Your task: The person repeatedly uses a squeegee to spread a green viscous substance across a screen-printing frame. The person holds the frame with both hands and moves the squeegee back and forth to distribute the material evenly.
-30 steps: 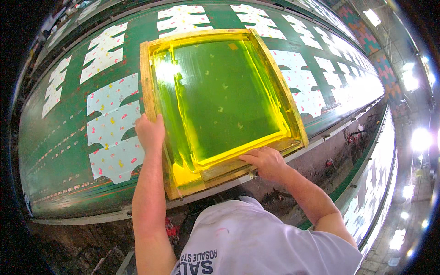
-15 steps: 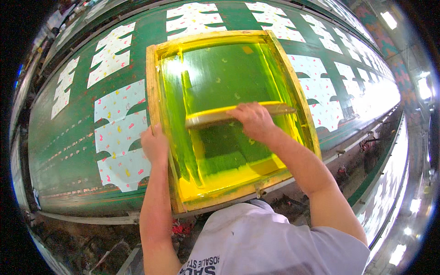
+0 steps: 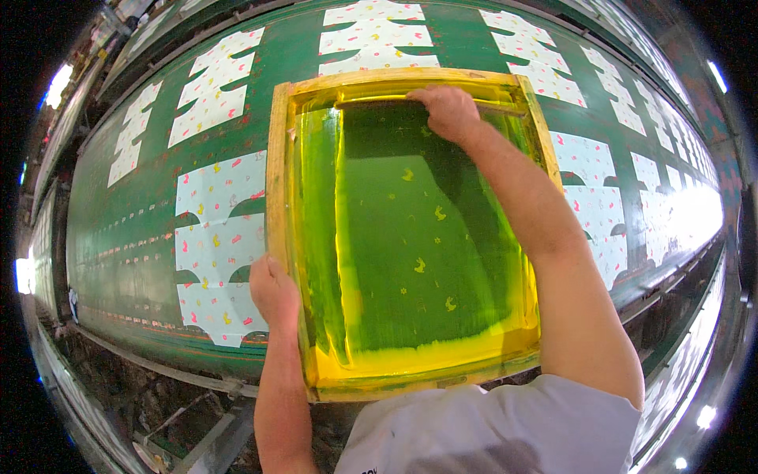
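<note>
A wooden-framed printing screen lies on a long green table, its see-through mesh smeared with yellow ink along the sides and near end. Small duck-like shapes show in the mesh. My right hand is closed on a squeegee, which lies crosswise at the far end of the screen. Part of the squeegee is hidden by my fingers. At the frame's left side, my left hand grips the wooden rail, fingers wrapped against its outer edge.
White cut fabric pieces with small coloured prints lie left of the screen, with others to the right and in a row behind. The green table has a rail along its near edge. Another table with fabric stands at the right.
My right hand has pushed the squeegee from mid-screen to the far end, uncovering the mesh pattern. My left hand still holds the frame's left side. The whole view has shifted slightly.
</note>
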Tool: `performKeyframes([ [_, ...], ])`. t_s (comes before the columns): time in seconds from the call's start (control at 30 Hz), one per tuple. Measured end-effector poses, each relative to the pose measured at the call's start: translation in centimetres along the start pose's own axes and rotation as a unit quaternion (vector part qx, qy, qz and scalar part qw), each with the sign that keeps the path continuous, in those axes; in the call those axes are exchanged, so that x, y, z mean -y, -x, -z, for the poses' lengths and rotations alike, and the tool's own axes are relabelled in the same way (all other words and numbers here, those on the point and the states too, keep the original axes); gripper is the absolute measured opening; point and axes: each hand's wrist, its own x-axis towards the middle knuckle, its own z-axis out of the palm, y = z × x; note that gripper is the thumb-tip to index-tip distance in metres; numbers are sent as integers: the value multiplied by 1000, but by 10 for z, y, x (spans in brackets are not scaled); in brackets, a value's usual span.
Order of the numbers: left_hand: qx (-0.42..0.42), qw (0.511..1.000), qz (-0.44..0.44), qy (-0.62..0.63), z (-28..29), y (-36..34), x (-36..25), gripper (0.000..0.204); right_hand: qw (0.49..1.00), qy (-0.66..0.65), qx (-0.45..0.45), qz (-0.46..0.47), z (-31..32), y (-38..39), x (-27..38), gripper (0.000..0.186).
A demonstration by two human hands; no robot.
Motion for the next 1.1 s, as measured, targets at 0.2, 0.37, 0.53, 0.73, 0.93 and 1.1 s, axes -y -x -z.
performKeyframes([
  [0.2, -4, 1000, -10, -12, -2, 0, 4, 26, 997, 2, -63, 42, -2, -42, -22, 50],
  [0.37, 13, 999, 2, -31, -2, -3, 4, 26, 995, 18, -39, 93, 1, -56, -25, 48],
  [0.53, 12, 1000, 5, -24, -2, -5, 2, 29, 992, -21, 95, 84, 28, -53, -16, 48],
  [0.73, 21, 999, -7, -26, 0, -3, 7, 35, 983, -50, 128, 125, 43, 41, 22, 34],
  [0.93, 21, 1000, -17, -11, 2, -3, 7, 36, 979, -56, 157, 118, 55, 174, 81, 36],
  [1.1, -10, 998, -57, 17, 10, 6, -1, 53, 979, -59, 172, 93, 62, 282, 137, 39],
])
